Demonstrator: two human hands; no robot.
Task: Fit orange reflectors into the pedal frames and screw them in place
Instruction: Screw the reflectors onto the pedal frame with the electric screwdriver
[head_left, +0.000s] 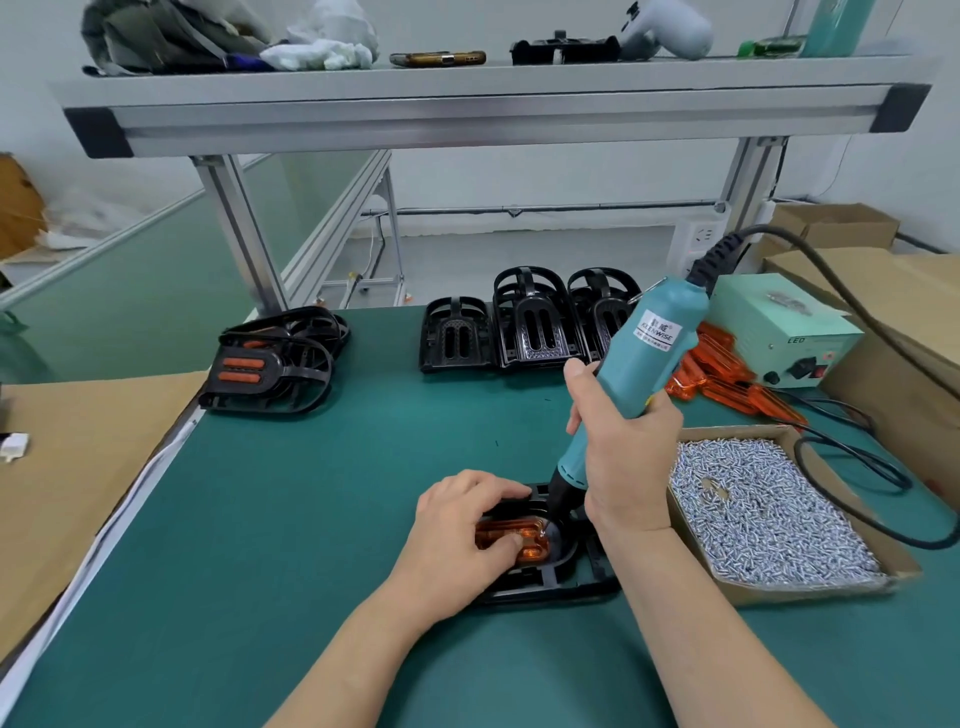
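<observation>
- Reflector of translucent orange plastic (511, 538) sits in the recess of the black moulded plastic pedal frame (550, 571) lying flat on the green bench mat (311, 519). Both look light and stiff, and I judge the reflector brittle and slick – best pinned by its flat face, clear of the screw point.
- Left hand (462, 530) rests curled over the frame, fingertips pressing the reflector down.
- Right hand (623, 447) is wrapped around the teal corded electric screwdriver (639, 364), whose bit meets the reflector's far right edge, just beside the left fingers – a slip there could scratch the plastic or nick a finger.
- Right of the frame, near it, stands an open cardboard box of small silver screws (769, 519), with the black power cable (857, 467) looping over its far side.
- Beyond the frame lie empty black frames (530, 322), loose orange reflectors (727, 379) and a pale green power supply (779, 332).
- Far left of it are finished pedals (270, 364).
</observation>
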